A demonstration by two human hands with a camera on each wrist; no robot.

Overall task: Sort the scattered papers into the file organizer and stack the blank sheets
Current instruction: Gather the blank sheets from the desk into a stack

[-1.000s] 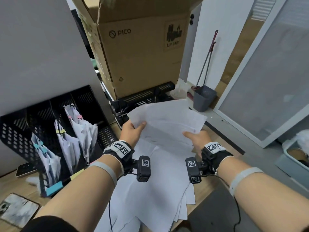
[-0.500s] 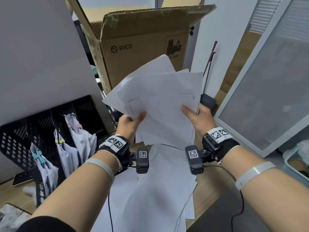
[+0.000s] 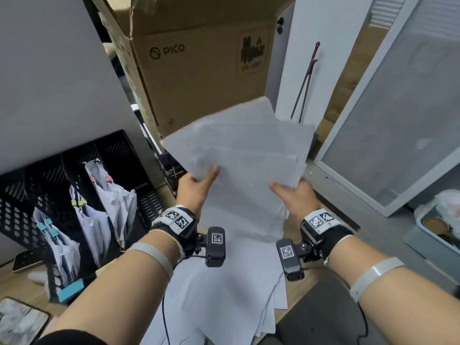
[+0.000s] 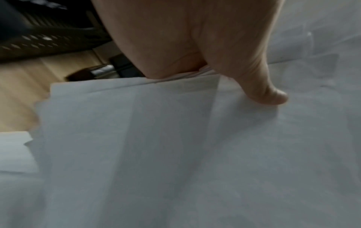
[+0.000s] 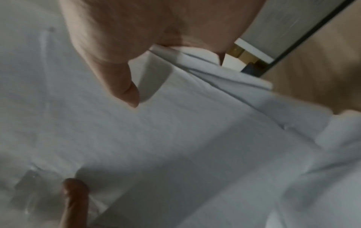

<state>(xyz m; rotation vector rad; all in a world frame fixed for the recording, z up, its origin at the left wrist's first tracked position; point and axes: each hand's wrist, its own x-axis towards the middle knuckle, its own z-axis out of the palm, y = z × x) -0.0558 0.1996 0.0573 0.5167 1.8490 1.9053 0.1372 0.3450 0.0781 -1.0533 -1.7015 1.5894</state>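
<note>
Loose pile: more blank sheets (image 3: pixel 224 290) lie fanned on the wooden surface (image 3: pixel 296 292) below the wrists, corners sticking out to the right.
Left hand: the left hand (image 3: pixel 194 188) pinches the left edge of the held sheaf (image 3: pixel 246 165), thumb on the near face; the left wrist view shows that thumb pressed flat on the paper, the fingers hidden behind.
Right hand: the right hand (image 3: pixel 293 197) grips the sheaf's right edge the same way, thumb in front, fingers behind.
Held sheaf: raised clear of the surface between both hands, above the loose pile and in front of the cardboard box (image 3: pixel 199 70).
Orientation: the sheets stand tilted with the face toward the person, long axis running up and away to the upper right; the top corners splay apart, so the edges are not aligned.
Doing it well: likely the squaring step. Loosen both grips slightly, turn the sheaf until one edge points straight down, and tap it on the surface so the sheets slide flush; too tight a pinch would lock the skew in.
File organizer: the black mesh file organizer (image 3: pixel 32 210) stands to the left, clipped papers (image 3: pixel 109 200) already in its slots.
</note>
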